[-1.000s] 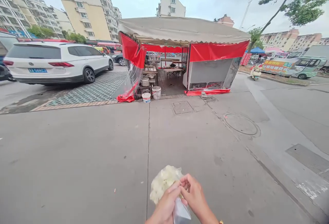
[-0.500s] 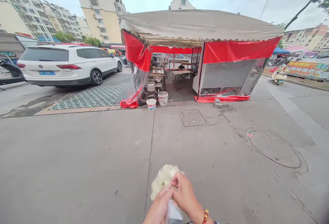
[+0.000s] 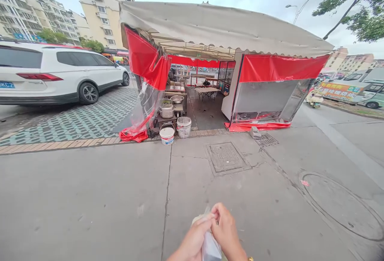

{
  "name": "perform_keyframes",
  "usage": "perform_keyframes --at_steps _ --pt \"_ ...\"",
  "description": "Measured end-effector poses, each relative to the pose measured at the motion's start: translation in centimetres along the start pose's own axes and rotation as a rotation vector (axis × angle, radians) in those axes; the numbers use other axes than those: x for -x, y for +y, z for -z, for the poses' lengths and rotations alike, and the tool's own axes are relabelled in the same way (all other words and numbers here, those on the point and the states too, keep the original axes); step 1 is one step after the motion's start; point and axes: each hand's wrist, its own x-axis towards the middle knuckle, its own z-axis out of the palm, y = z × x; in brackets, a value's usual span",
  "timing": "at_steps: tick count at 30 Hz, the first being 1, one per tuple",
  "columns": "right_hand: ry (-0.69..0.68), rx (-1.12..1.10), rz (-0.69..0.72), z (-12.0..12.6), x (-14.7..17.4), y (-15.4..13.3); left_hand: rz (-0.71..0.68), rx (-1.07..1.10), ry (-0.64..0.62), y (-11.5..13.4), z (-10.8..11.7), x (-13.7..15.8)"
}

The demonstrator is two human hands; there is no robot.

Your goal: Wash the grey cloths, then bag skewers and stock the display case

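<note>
Close together at the bottom of the view, my left hand (image 3: 195, 237) and my right hand (image 3: 226, 229) are both closed on a thin, pale plastic bag (image 3: 206, 212). My thumbs and fingers meet at the bag's gathered top. Between the hands hangs a smooth whitish piece (image 3: 211, 249), perhaps part of the bag or its contents; I cannot tell which. What is inside the bag is mostly hidden by my fingers.
Grey pavement (image 3: 105, 197) spreads ahead. A canopy stall (image 3: 228, 25) with red-and-clear curtains stands in front, with a white bucket (image 3: 167, 134), a speckled bucket (image 3: 183, 127), metal pots and a folding table (image 3: 207, 92). A white car (image 3: 75, 71) is parked left; a scooter (image 3: 315, 98) stands right.
The stall and buckets look nearer and larger, and the white car has shifted left in view. My hands have moved slightly right, and less of the pale bag shows beyond them.
</note>
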Motion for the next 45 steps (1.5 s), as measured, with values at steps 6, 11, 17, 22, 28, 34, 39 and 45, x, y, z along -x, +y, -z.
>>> perform_keyframes --at_steps 6,11,17,22,28,34,39,45 --pt "0.031 -0.086 -0.145 -5.2 -23.2 0.3 0.117 -0.145 0.106 17.5 1.2 -18.2" --pt "0.051 -0.15 -0.136 -10.2 -43.7 5.6 0.154 -0.023 0.173 28.0 2.2 -37.3" --pt "-0.053 -0.207 -0.098 -13.5 -70.3 9.8 0.086 0.115 0.221 42.6 0.4 -58.4" --pt "-0.093 -0.269 -0.125 -16.4 -89.8 12.2 0.109 0.082 0.292 54.9 -0.8 -73.4" --pt "-0.021 -0.27 -0.205 -23.6 -114.2 18.3 0.111 0.043 0.252 69.6 2.1 -95.9" --pt "0.02 -0.21 -0.31 -29.6 -139.6 21.4 0.156 -0.024 0.125 88.0 3.3 -117.3" --pt "0.028 -0.208 -0.333 -30.8 -158.6 23.0 0.152 -0.087 0.084 99.7 1.7 -133.2" --pt "0.04 -0.217 -0.267 -31.5 -182.5 30.3 0.12 -0.098 0.139 108.7 -0.6 -155.4"
